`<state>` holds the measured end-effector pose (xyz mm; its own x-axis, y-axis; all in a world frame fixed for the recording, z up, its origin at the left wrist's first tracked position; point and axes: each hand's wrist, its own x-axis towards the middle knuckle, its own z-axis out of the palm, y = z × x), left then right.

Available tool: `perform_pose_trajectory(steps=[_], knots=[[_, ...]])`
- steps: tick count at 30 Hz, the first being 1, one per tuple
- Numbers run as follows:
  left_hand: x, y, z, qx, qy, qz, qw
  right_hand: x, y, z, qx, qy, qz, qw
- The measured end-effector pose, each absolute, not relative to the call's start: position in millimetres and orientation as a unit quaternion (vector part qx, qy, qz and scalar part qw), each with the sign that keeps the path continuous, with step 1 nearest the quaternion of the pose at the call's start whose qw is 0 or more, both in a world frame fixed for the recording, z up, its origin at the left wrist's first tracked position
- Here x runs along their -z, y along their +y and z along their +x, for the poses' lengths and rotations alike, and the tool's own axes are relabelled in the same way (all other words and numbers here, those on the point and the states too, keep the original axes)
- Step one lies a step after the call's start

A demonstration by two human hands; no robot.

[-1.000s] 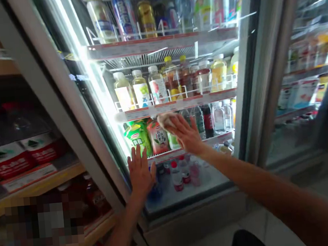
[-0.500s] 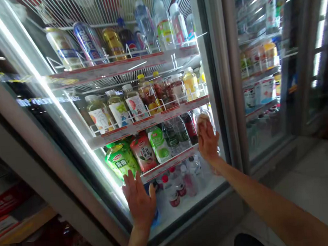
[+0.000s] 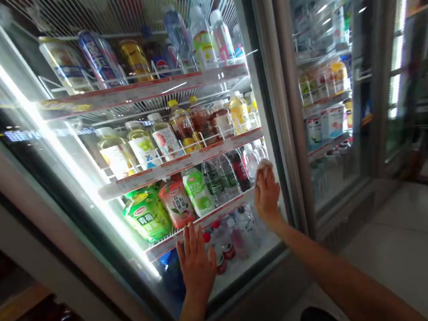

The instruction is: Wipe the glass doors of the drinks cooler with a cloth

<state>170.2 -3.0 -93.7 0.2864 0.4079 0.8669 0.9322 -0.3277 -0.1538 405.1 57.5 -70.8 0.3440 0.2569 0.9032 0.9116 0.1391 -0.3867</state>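
Observation:
My right hand presses a small pale cloth against the glass door of a lit drinks fridge, close to its right frame. Only the cloth's top edge shows above the fingertips. Lower and to the left, my left hand appears to lie flat on the glass, fingers spread and holding nothing. Behind the glass, between the hands, runs the edge of a lower shelf. A green bottle and a red-labelled bottle stand on that shelf, above and left of my left hand.
Cans and bottles fill the upper shelf and middle shelf. Small bottles stand on the fridge floor. Metal frame posts separate this door from another fridge door on the right. Pale floor tiles lie at lower right.
My right hand has slid slightly down the glass with the cloth. My left hand has shifted right across the door. The whole view has moved a little to the right.

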Motion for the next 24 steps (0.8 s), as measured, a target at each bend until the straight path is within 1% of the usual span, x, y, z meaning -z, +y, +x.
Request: perform_pose_trajectory(steps=[3,5,6,9,11,12,13,15,16,17,18,21,22,23,24], knots=[[92.4,-3.8,169.3,0.377,-0.458,-0.715,0.370,87.3,44.5,376.6,0.327,-0.662,-0.482,0.471],[91.0,-4.7,168.4,0.372,-0.452,-0.718,0.377,95.8,40.0,372.5,0.338,-0.719,-0.440,0.418],[90.5,-5.2,167.7,0.368,-0.451,-0.721,0.376,97.4,40.6,377.7,0.339,-0.706,-0.456,0.424],[90.5,-5.7,166.5,0.359,-0.452,-0.729,0.369,92.1,49.5,399.9,0.317,-0.548,-0.572,0.521],[91.8,-5.3,167.6,0.360,-0.456,-0.727,0.365,87.1,51.8,398.0,0.302,-0.485,-0.599,0.561],[92.5,-5.1,168.5,0.362,-0.458,-0.725,0.364,86.4,50.2,390.3,0.304,-0.505,-0.586,0.556],[93.1,-4.9,169.5,0.365,-0.461,-0.723,0.363,87.0,47.4,380.3,0.311,-0.557,-0.556,0.533],[93.6,-5.1,170.7,0.370,-0.463,-0.719,0.363,90.9,41.5,363.8,0.327,-0.672,-0.478,0.461],[93.5,-5.4,170.8,0.373,-0.461,-0.719,0.364,92.5,40.3,361.9,0.330,-0.705,-0.453,0.435],[93.3,-5.8,170.6,0.373,-0.459,-0.720,0.362,93.1,40.9,365.5,0.331,-0.711,-0.449,0.429],[93.0,-6.1,170.4,0.374,-0.458,-0.722,0.360,92.2,43.1,373.9,0.327,-0.687,-0.470,0.447],[93.3,-5.8,171.2,0.379,-0.453,-0.727,0.350,82.2,53.1,404.3,0.295,-0.520,-0.577,0.556],[93.8,-5.3,172.2,0.382,-0.455,-0.726,0.346,78.8,54.5,408.1,0.289,-0.484,-0.590,0.577],[94.4,-4.6,173.3,0.386,-0.457,-0.725,0.342,76.8,53.9,406.8,0.291,-0.484,-0.586,0.581],[95.0,-3.9,174.5,0.388,-0.461,-0.723,0.338,76.4,51.5,401.1,0.302,-0.522,-0.565,0.564]])
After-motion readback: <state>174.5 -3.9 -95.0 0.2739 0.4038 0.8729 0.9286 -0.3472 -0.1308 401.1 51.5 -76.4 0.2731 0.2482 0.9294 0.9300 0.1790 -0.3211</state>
